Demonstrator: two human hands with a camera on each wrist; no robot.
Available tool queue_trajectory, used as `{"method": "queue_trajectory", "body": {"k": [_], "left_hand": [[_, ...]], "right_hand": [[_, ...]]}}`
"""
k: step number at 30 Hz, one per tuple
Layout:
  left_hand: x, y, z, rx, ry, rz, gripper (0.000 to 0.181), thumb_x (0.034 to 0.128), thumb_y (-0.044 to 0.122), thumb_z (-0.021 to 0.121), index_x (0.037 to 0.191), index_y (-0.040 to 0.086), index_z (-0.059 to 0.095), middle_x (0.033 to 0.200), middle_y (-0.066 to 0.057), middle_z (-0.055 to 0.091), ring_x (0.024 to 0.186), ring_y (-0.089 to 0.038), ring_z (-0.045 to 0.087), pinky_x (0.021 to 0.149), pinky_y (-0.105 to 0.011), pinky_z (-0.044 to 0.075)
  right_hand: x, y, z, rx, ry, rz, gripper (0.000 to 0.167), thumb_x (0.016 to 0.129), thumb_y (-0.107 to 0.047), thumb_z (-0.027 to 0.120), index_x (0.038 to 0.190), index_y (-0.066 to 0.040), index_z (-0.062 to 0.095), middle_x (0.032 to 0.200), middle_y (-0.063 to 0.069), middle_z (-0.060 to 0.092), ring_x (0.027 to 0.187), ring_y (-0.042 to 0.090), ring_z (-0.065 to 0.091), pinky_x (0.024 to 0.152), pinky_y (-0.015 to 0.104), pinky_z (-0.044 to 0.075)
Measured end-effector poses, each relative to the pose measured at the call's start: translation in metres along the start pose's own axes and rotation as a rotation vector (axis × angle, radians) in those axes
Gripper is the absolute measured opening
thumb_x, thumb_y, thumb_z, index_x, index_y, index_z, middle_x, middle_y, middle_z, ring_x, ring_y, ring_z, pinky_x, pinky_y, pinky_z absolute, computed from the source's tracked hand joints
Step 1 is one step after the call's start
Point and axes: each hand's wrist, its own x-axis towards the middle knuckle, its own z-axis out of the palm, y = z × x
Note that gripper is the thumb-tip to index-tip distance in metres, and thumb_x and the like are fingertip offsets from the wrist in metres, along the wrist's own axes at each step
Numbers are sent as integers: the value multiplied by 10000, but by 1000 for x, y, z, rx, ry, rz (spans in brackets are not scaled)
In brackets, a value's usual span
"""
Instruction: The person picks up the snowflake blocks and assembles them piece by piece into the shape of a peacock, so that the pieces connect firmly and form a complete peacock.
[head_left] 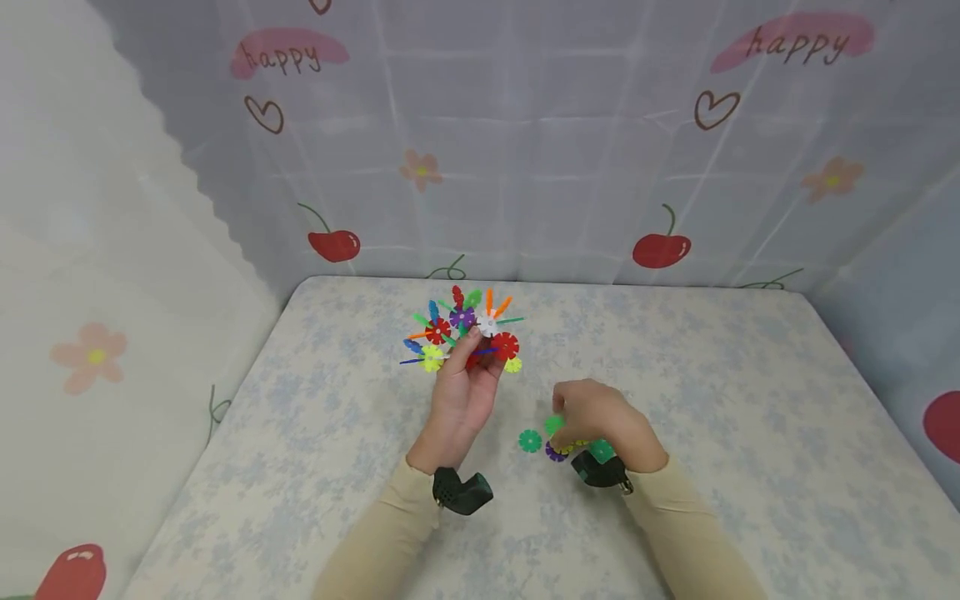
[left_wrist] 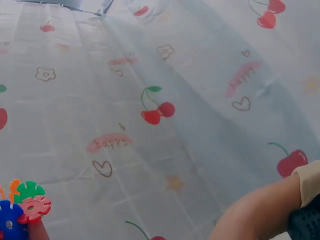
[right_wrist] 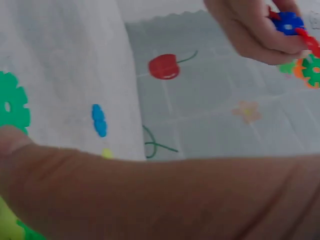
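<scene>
My left hand [head_left: 468, 400] grips a cluster of interlocked plastic snowflake discs [head_left: 437, 332] in red, purple, white, yellow, blue, orange and green, raised above the table, thumb on its near side. Part of that cluster shows at the lower left corner of the left wrist view. My right hand [head_left: 600, 412] reaches down over a small group of loose discs, its fingers bent and the thumb apart from them. A bright green disc [head_left: 553, 425] lies in the gap between thumb and fingers; whether it is pinched cannot be told. The right wrist view shows the thumb against a green disc [right_wrist: 12, 102].
A teal green disc [head_left: 529, 441] lies just left of the group, a purple disc [head_left: 556, 451] below the right thumb, and another teal disc [head_left: 602, 451] near the wrist. A pale patterned cloth covers the table [head_left: 720, 367]. Printed curtains [head_left: 525, 167] stand behind and at the sides.
</scene>
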Motion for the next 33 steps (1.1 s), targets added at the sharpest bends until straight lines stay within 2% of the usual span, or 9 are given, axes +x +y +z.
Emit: {"method": "queue_trajectory", "body": {"k": [2, 5, 9, 15, 18, 21, 26, 30, 33], "left_hand": [[-1, 1, 1, -25, -10, -29, 218, 1062, 152, 494, 907, 154, 647, 920, 30, 607, 888, -105, 593, 836, -191, 563], [-3, 1, 1, -2, -38, -50, 187, 1062, 147, 483, 922, 158, 606, 929, 22, 603, 874, -107, 611, 827, -203, 574], [-6, -1, 2, 48, -77, -27, 167, 1057, 119, 471, 928, 167, 565, 904, 23, 627, 839, -110, 661, 821, -245, 604], [-5, -4, 0, 79, -126, 21, 212, 1035, 39, 453, 935, 184, 570, 882, 32, 653, 826, -101, 699, 814, -263, 620], [-5, -5, -1, 131, -145, 26, 212, 991, -37, 484, 1001, 170, 530, 982, 12, 643, 900, -117, 698, 827, -261, 622], [-7, -4, -2, 214, -147, 27, 284, 941, -98, 523, 1058, 157, 482, 1080, -9, 606, 989, -139, 674, 843, -255, 619], [-11, -3, 0, 317, -210, 21, 366, 896, -142, 544, 1086, 157, 451, 1085, 1, 595, 1003, -142, 659, 826, -255, 621], [-12, -1, 1, 396, -274, 14, 400, 862, -183, 562, 1047, 161, 476, 995, 27, 657, 912, -124, 695, 800, -271, 628], [-13, -1, 1, 442, -281, 7, 365, 864, -182, 580, 1003, 147, 507, 904, 36, 693, 823, -115, 719, 774, -276, 632]], "right_hand": [[6, 2, 7, -4, -53, 11, 333, 748, -209, 881, 922, -82, 628, 815, 9, 571, 718, 179, 505, 596, 298, 411], [11, 6, 13, 49, -51, 9, 296, 752, -138, 871, 839, -77, 594, 771, 15, 524, 688, 178, 484, 586, 286, 387], [16, 15, 11, 128, -81, -5, 238, 826, -118, 821, 798, -74, 588, 740, 17, 522, 630, 167, 483, 580, 284, 408], [22, 32, 5, 218, -173, -128, 344, 961, -150, 687, 674, -131, 498, 605, -32, 420, 507, 125, 385, 548, 271, 371], [22, 37, -2, 227, -150, -197, 386, 1003, -177, 634, 647, -122, 496, 576, -46, 382, 502, 116, 363, 552, 268, 356], [13, 35, -13, 283, -26, -257, 265, 1021, -146, 594, 773, -63, 636, 619, -2, 472, 543, 127, 435, 567, 270, 406], [-21, 13, -32, 462, 356, -406, 160, 1021, -62, 577, 1090, -13, 712, 873, 126, 690, 723, 165, 650, 700, 245, 572], [-40, -5, -35, 411, 610, -577, 164, 976, 16, 619, 1093, -21, 728, 914, 100, 735, 745, 137, 697, 712, 238, 600], [-43, -10, -33, 307, 712, -656, 174, 932, 56, 661, 1060, -29, 742, 904, 72, 747, 730, 127, 698, 685, 272, 608]]}}
